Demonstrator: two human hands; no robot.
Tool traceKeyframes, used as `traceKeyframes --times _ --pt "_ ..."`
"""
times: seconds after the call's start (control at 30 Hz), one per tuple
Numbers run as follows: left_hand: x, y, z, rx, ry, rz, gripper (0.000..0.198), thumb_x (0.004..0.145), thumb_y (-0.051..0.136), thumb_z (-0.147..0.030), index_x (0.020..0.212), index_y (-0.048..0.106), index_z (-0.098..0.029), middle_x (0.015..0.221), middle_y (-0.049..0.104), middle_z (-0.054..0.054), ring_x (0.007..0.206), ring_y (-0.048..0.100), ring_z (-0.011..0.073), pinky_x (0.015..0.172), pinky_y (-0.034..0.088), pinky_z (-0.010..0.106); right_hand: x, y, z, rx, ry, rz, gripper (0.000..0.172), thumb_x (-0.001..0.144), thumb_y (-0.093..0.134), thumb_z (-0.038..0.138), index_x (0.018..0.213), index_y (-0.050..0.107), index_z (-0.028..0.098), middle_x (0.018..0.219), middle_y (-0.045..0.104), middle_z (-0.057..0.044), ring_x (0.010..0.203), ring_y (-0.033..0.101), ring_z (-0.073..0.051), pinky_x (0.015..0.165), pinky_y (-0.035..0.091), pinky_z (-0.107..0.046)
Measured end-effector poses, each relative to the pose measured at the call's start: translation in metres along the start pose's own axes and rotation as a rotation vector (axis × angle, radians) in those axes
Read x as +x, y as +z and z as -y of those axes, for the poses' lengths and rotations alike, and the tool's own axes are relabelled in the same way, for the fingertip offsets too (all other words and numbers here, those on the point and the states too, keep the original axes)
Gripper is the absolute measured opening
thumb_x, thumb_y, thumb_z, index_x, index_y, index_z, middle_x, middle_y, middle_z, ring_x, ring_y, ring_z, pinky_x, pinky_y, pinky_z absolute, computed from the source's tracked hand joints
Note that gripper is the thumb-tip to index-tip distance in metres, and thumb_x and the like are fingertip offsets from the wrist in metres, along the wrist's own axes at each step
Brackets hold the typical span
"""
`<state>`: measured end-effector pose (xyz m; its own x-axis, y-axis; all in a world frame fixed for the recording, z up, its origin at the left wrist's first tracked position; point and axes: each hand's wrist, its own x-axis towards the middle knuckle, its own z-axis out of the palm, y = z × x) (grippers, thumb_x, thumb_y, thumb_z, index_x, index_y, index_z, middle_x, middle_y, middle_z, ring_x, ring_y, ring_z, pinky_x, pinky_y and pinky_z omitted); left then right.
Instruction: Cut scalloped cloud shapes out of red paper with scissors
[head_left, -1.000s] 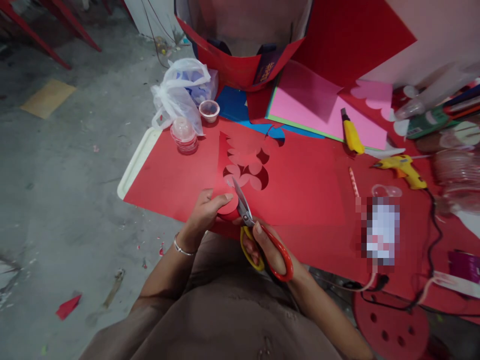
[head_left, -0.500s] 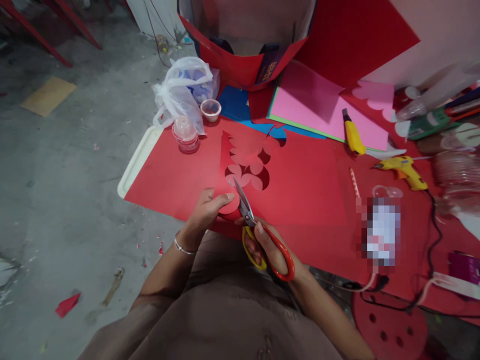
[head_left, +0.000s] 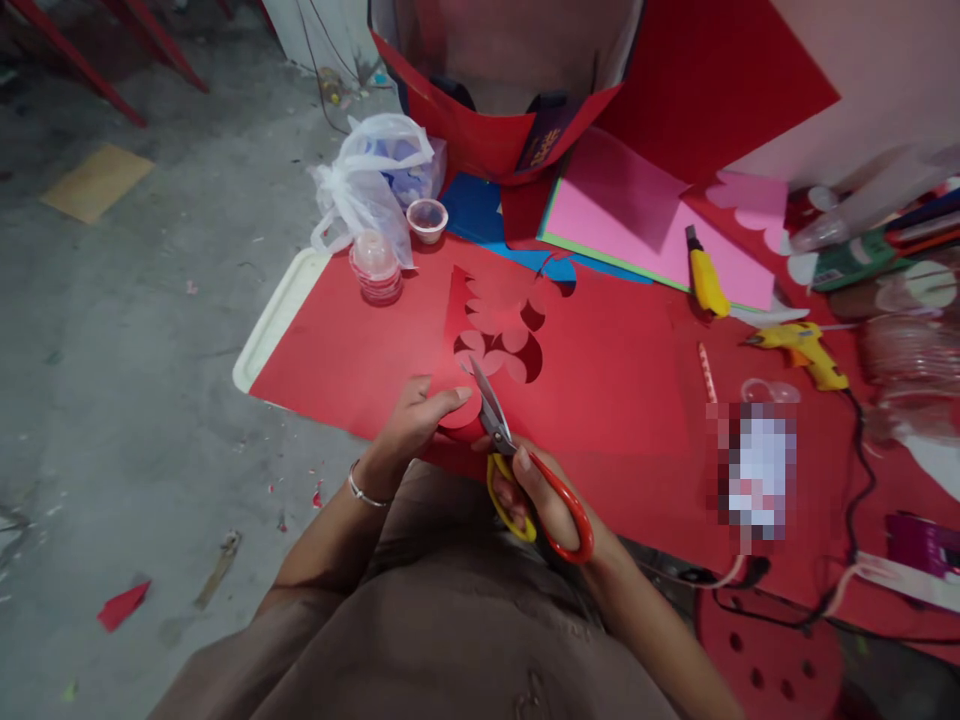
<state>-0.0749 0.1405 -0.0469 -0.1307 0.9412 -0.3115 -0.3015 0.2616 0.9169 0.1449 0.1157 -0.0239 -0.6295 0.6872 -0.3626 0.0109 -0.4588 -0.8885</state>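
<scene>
On the grey floor at far left lies a flat tan piece, with a red scrap nearer the person. The white end of the bench shows beside the red covering. A tied plastic bag sits toward the far edge, with a stack of clear cups just in front and a single small cup beside it.

The left hand, a bangle at its wrist, pinches a red paper disc near the bench's front edge, thumb on top. Just right of its thumb, the scissors meet the disc's edge; whether paper sits between the blades I cannot tell. Beyond them lies a red sheet with rounded cut-outs, and behind that stands a large open bag. The right hand is closed around the scissors' red and yellow handles, its fingers through the loops.

Farther right, a yellow cutter rests partly over pink paper. Beyond it are a blurred object and a yellow glue gun.
</scene>
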Motion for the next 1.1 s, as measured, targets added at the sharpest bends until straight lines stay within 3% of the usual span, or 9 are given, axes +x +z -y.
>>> traceKeyframes --times 0.33,0.63,1.1 --pt "-0.002 0.0 -0.002 -0.028 -0.047 0.076 0.03 0.077 0.081 -0.043 0.068 0.068 -0.017 0.064 0.066 0.002 0.058 0.058 0.0157 0.058 0.047 0.028 -0.008 -0.009 -0.01 -0.052 -0.021 0.03 0.058 0.119 0.045 0.068 0.138 0.067 0.018 0.071 0.046 0.006 0.05 0.04 -0.009 0.046 0.042 -0.02" --pt "-0.004 -0.004 -0.004 -0.069 -0.044 0.154 0.032 0.077 0.079 -0.045 0.071 0.071 -0.015 0.071 0.071 0.005 0.066 0.064 0.0177 0.066 0.052 0.03 -0.009 -0.006 -0.003 -0.035 -0.01 0.041 0.055 0.117 0.05 0.069 0.133 0.069 0.019 0.074 0.044 0.006 0.053 0.037 -0.009 0.046 0.041 -0.019" --pt "-0.004 -0.007 0.001 -0.065 -0.027 0.171 0.029 0.082 0.079 -0.044 0.075 0.073 -0.016 0.074 0.071 0.004 0.069 0.062 0.0176 0.07 0.052 0.03 -0.01 -0.012 -0.004 -0.042 -0.008 0.07 0.059 0.116 0.049 0.072 0.131 0.07 0.019 0.074 0.044 0.006 0.052 0.035 -0.009 0.045 0.039 -0.019"
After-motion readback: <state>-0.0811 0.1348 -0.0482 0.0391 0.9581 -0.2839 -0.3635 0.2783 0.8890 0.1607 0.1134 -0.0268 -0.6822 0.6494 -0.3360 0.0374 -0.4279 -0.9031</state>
